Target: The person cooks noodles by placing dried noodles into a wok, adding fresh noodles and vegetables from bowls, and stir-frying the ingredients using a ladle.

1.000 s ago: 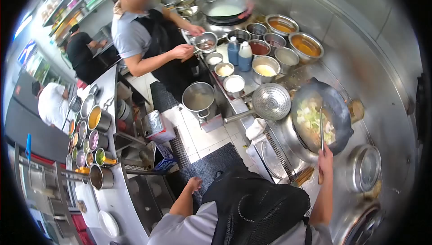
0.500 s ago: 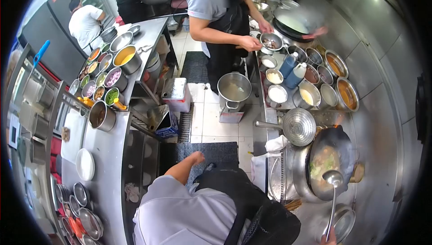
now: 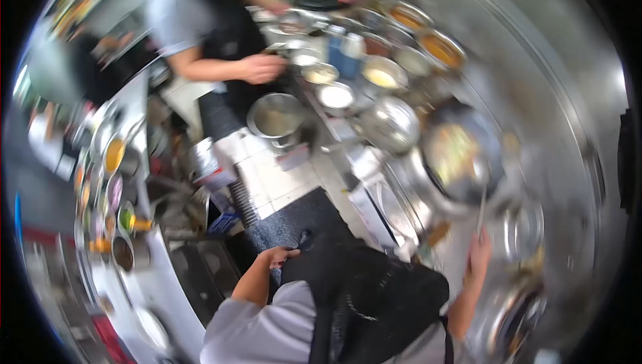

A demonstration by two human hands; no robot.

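Observation:
My right hand point(image 3: 479, 255) is closed round the handle of a long metal ladle point(image 3: 482, 198). The ladle's bowl rests at the right side of a dark wok point(image 3: 493, 139), by a pale, yellowish food mix point(image 3: 452, 152) that is blurred. The wok sits on the stove at the right. My left hand point(image 3: 279, 255) hangs in front of my dark apron point(image 3: 374, 290), above the black floor mat point(image 3: 313, 211); its fingers look curled, and motion blurs them. A perforated strainer point(image 3: 392, 125) lies left of the wok.
A co-worker's hand point(image 3: 264, 68) is near a small pan at the upper left. Bowls of sauces point(image 3: 441, 49) and blue bottles point(image 3: 351, 55) stand beyond the strainer. A large pot point(image 3: 275, 116) is by the aisle. The left counter point(image 3: 175, 284) holds several containers.
The view has swung sideways and blurred. My right hand and the ladle are nearer the wok's right side. The co-worker's left hand is apart from the small pan.

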